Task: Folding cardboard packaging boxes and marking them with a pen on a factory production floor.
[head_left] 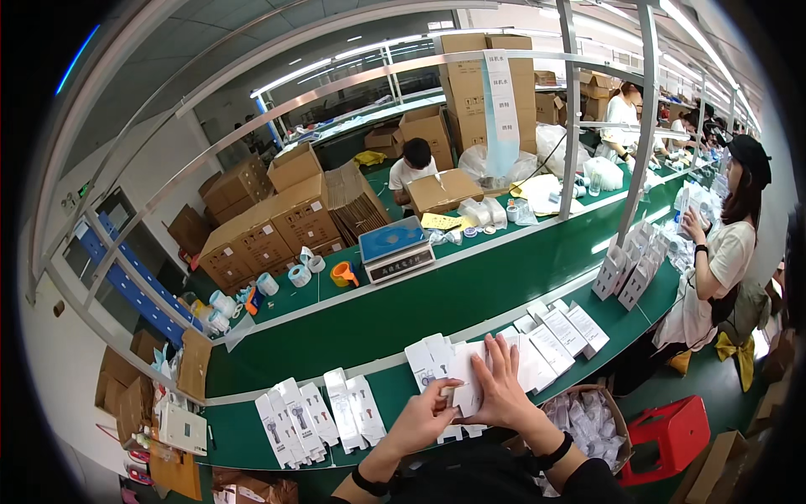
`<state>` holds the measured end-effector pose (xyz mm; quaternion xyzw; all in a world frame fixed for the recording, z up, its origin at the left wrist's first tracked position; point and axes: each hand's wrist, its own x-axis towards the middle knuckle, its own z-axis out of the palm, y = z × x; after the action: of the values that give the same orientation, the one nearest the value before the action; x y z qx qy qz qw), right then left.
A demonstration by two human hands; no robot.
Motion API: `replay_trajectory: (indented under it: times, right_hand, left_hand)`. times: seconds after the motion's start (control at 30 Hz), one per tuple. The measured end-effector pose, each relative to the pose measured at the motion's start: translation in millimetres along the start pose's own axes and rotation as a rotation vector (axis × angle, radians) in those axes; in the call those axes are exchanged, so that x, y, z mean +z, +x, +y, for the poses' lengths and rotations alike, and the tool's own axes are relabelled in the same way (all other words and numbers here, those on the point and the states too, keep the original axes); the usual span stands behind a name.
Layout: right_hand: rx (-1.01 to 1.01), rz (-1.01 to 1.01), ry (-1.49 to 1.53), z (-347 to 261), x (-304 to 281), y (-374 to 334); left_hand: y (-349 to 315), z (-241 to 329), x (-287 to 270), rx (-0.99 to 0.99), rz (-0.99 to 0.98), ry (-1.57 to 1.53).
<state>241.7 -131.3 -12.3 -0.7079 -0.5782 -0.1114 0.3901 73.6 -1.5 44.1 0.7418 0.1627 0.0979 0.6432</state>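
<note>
Just above the near edge of the green bench, a small white carton (464,370) is held between my two hands. My left hand (426,413) pinches its lower left corner, thumb and fingers closed together. Around its right side wraps my right hand (502,388), fingers lying along the face and thumb hidden behind. More white cartons lie beside and beneath it: a printed group (426,357) to the left and a row of flat-lying cartons (564,334) to the right. Further left, printed flat cartons (294,420) lie in overlapping stacks, with another pair (353,409) nearer my left hand.
Beyond a green conveyor belt (336,344) stand a blue-topped scale (395,249), an orange tape dispenser (342,273) and brown boxes (277,223). A person (729,223) works at the right, near upright cartons (630,265). A box of plastic-wrapped items (588,424) and a red stool (667,437) stand at lower right.
</note>
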Motion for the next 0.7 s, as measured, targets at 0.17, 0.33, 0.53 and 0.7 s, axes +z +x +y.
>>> replay_trajectory:
  times: [0.17, 0.33, 0.53, 0.7]
  right_hand:
    - [-0.032, -0.203, -0.083, -35, -13, 28]
    - [-0.004, 0.057, 0.09, -10, 27, 23]
    - [0.409, -0.074, 0.782, -26, 11, 27]
    - [0.342, 0.071, 0.961, -39, 8, 38]
  left_hand:
    - [7, -25, -35, -0.033, 0.024, -0.034]
    - [26, -11, -64, -0.246, 0.156, 0.318]
    - [39, -37, -52, 0.392, 0.063, -0.108]
    - [47, -40, -44, 0.755, 0.145, 0.104]
